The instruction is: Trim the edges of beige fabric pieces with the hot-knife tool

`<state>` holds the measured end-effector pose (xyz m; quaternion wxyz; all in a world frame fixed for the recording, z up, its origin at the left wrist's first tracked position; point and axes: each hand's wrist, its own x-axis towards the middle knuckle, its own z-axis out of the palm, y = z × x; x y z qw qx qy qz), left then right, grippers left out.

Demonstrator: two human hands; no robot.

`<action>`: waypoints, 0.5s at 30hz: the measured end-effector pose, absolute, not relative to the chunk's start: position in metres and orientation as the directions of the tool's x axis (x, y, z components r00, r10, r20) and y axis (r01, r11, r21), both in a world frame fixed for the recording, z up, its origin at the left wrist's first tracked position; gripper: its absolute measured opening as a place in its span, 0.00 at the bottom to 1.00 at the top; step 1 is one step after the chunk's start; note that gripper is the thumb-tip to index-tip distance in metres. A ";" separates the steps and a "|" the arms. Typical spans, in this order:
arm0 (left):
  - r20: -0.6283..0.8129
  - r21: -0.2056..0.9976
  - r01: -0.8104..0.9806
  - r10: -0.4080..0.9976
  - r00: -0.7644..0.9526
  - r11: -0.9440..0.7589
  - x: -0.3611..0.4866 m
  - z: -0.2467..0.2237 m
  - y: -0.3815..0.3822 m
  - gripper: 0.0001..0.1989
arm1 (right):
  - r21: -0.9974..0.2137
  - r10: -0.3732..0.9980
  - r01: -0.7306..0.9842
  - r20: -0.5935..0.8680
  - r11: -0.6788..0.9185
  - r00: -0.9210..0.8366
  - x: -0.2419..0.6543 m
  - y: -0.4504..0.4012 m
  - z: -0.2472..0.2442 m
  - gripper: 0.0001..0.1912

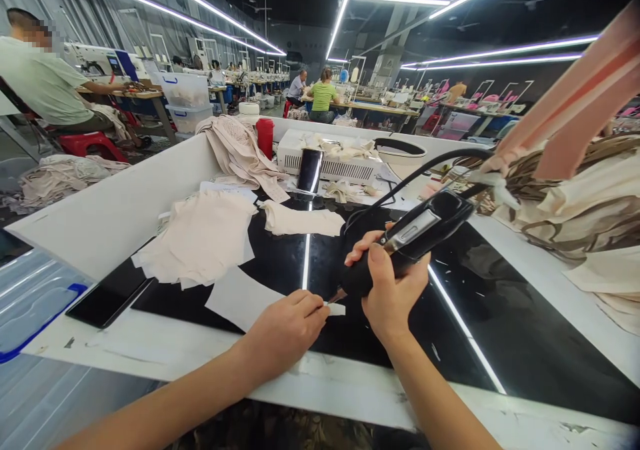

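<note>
My right hand (393, 290) is wrapped round a black handheld tool (417, 233) with a cable at its rear. The tool's narrow metal tip points down and left, close to my left fingertips. With fingers pinched together, my left hand (287, 330) holds a small pale fabric strip (337, 309), whose end sticks out beneath the tip. Left of that hand, a white sheet (245, 298) lies on the glossy black surface (475, 297). Beyond it are a pile of cream fabric pieces (197, 237) and a separate folded cream piece (303, 221).
Behind the surface stand a white vented box (327, 155), a red cup (265, 138) and draped fabric strips (240, 150). A phone-like black slab (107, 301) lies left. Fabric heaps (595, 197) and hanging pink strips (580, 103) are on the right. Several people sit at distant sewing tables.
</note>
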<state>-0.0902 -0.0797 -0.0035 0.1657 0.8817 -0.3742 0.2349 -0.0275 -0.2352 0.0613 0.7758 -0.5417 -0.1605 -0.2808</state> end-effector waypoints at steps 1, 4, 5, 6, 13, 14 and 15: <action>0.549 0.114 -0.739 -0.578 0.604 -0.664 -0.090 -0.004 -0.080 0.12 | -0.753 -0.260 0.607 0.551 0.253 0.793 -0.027 -0.235 0.061 0.17; 0.567 0.111 -0.743 -0.572 0.593 -0.660 -0.091 -0.005 -0.079 0.11 | -0.757 -0.253 0.603 0.549 0.253 0.796 -0.026 -0.238 0.063 0.16; 0.566 0.113 -0.743 -0.572 0.593 -0.659 -0.091 -0.005 -0.079 0.11 | -0.753 -0.257 0.607 0.553 0.253 0.793 -0.026 -0.239 0.064 0.16; 0.561 0.114 -0.743 -0.575 0.596 -0.659 -0.091 -0.005 -0.078 0.11 | -0.750 -0.264 0.612 0.555 0.251 0.789 -0.026 -0.241 0.065 0.16; 0.548 0.084 -0.751 -0.599 0.584 -0.655 -0.091 -0.002 -0.079 0.11 | -0.757 -0.296 0.622 0.558 0.201 0.775 -0.027 -0.250 0.064 0.18; 0.553 0.085 -0.751 -0.596 0.583 -0.655 -0.091 -0.002 -0.079 0.11 | -0.758 -0.294 0.622 0.560 0.195 0.775 -0.027 -0.249 0.063 0.18; 0.559 0.086 -0.751 -0.592 0.581 -0.655 -0.091 -0.002 -0.078 0.11 | -0.757 -0.292 0.625 0.564 0.191 0.772 -0.027 -0.249 0.063 0.17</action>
